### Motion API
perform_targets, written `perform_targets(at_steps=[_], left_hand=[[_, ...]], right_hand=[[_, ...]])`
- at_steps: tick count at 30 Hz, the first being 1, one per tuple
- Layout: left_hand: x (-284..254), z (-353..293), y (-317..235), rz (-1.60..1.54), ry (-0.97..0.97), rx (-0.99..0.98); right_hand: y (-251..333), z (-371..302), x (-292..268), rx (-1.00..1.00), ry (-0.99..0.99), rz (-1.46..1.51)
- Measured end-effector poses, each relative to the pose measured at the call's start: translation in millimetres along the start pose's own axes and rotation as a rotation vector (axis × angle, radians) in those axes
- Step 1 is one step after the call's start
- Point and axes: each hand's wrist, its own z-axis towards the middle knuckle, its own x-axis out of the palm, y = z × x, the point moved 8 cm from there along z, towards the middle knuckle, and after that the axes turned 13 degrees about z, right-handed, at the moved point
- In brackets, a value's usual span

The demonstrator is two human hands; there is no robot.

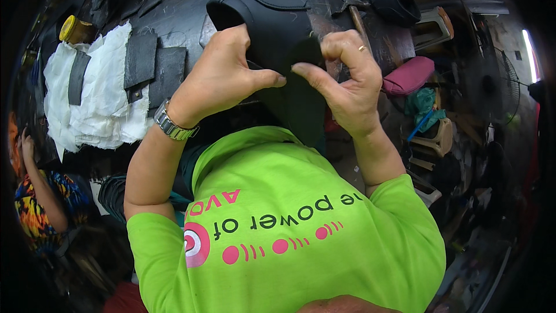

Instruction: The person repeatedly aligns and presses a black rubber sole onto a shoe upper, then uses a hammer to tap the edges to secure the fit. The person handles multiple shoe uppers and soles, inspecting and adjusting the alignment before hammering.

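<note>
Grip of both hands closed on black shoe upper [272,20]: left hand [223,75] pinching its lower edge with thumb extended rightward, right hand [341,72] pinching same edge with thumb extended leftward, thumb tips nearly meeting. Ring on right hand; metal wristwatch [172,124] on left wrist. Upper held upright at centre, above dark work surface [185,14], just ahead of green shirt [301,226]. Left of upper: flat black leather pieces [153,64] lying partly on white cloth [104,98]. Yellow-capped container [72,29] at far left. Pink pouch [408,75] right of right hand. Another person's arm [35,179] at left edge.
</note>
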Motion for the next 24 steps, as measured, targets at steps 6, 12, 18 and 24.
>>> perform_targets(at_steps=[6,12,18,24], left_hand=[[1,-4,13,0.025,0.030,-0.067],[10,3,22,-0.075,-0.021,0.049],[13,4,25,-0.102,-0.023,0.073],[18,2,26,-0.265,-0.048,0.077]], right_hand=[[12,-20,16,-0.240,0.045,0.040],[-17,-20,11,-0.037,-0.084,0.176],[-27,-21,12,0.028,-0.105,0.210],[-40,-20,16,0.056,-0.131,0.289]])
